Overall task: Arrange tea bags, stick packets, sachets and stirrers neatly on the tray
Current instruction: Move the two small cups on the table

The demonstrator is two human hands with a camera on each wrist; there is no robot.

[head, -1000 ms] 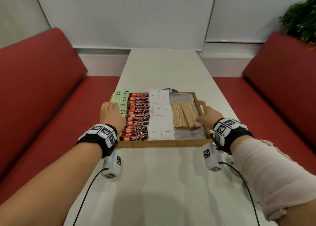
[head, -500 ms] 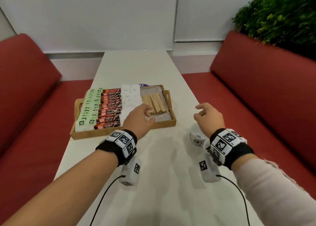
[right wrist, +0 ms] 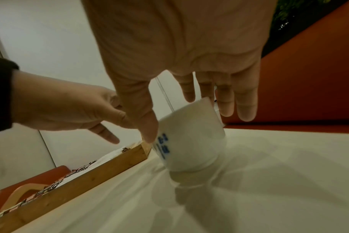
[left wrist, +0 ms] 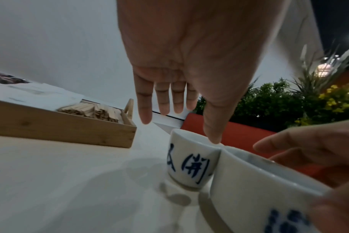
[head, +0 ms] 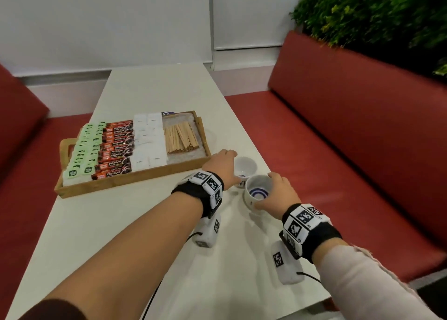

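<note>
The tray (head: 135, 178) is set on the table (head: 116, 223), filled in neat rows: green tea bags (head: 83, 148), red stick packets (head: 116, 148), white sachets (head: 147, 140) and a bundle of wooden stirrers (head: 180, 138) at the right end.

Two small white cups are being handled just off the tray's right corner. The near cup (head: 257, 192) is gripped by the right hand (head: 278, 194), thumb on one wall and fingers behind the rim, and is tilted. The far cup (head: 245, 166) stands upright; the left hand (head: 221, 166) is spread above it, fingers straight, with the thumb tip touching its rim and nothing held.

In the left wrist view the two cups are seen touching. A knock between them could be caused if the tilted cup is swung further, and the far cup could be toppled by the thumb on its rim.

The cups lie near the table's right edge, with a red bench (head: 314, 150) below, so a slip that way could send one off. Open table is left in front of the tray and beyond it; the tray wall closes off the left.
</note>
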